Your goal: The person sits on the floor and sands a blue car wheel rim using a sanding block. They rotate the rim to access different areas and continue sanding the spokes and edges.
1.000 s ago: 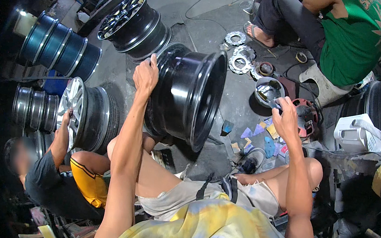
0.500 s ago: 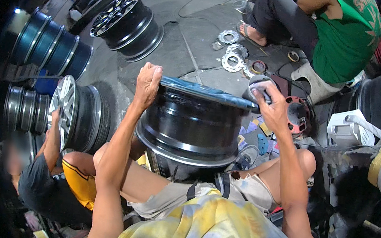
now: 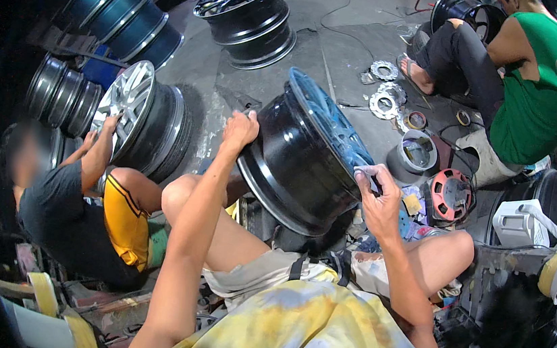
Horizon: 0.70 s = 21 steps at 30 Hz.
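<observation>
A black wheel rim (image 3: pixel 307 157) with a bluish spoked face stands tilted between my knees, its face turned up and to the right. My left hand (image 3: pixel 240 131) is closed beside the left side of the barrel; what its curled fingers hold, if anything, is hard to make out. At the lower right edge of the face, my right hand (image 3: pixel 379 197) pinches a small pale piece (image 3: pixel 368 168) against or close to the lip. Just beyond that hand sits a grey bucket (image 3: pixel 413 158) with murky liquid and bits in it.
On the left, a person (image 3: pixel 79 200) handles a silver spoked wheel (image 3: pixel 127 100). Another in green (image 3: pixel 539 86) sits at the right. A black rim (image 3: pixel 250 25) and stacked rims (image 3: pixel 126 12) stand farther off. Metal discs (image 3: pixel 384 103) and a red-black round part (image 3: pixel 451 194) lie on the floor.
The rim has tipped from upright to tilted, its face swinging rightward. My right hand has come from over the bucket to the rim's edge. My left hand has left the top lip. The view has shifted.
</observation>
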Motion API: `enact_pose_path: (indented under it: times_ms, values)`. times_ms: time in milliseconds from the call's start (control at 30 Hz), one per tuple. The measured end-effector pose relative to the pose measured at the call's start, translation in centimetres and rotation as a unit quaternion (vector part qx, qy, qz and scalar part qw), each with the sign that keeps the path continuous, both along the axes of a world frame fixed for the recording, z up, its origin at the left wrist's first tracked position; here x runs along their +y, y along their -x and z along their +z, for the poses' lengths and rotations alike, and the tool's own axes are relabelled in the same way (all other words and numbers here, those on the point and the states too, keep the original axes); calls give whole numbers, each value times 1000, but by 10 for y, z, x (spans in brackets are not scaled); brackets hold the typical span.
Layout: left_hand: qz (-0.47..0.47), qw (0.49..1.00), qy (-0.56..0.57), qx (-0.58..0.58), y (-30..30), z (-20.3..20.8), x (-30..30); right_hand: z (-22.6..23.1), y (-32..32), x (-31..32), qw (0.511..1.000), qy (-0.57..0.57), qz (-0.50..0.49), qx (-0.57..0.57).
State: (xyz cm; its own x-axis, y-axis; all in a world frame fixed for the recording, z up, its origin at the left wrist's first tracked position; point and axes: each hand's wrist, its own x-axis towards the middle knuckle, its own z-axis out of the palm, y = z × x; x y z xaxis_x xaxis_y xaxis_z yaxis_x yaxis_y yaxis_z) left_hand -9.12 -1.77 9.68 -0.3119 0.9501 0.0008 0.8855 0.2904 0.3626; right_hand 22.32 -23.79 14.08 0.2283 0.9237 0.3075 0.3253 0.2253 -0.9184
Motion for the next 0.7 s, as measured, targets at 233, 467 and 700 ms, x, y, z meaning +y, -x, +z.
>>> enact_pose_path:
  times_ms: [233, 467, 700]
  values:
    - [107, 989, 60, -84, 20, 11, 4, 32, 36, -6, 997, -29, 34, -69]
    - [75, 992, 48, -91, 21, 0, 14, 28, 63, 3, 997, -28, -6, -76]
    - [50, 992, 45, -107, 25, -4, 27, 55, 88, 92, 991, -55, -11, -119]
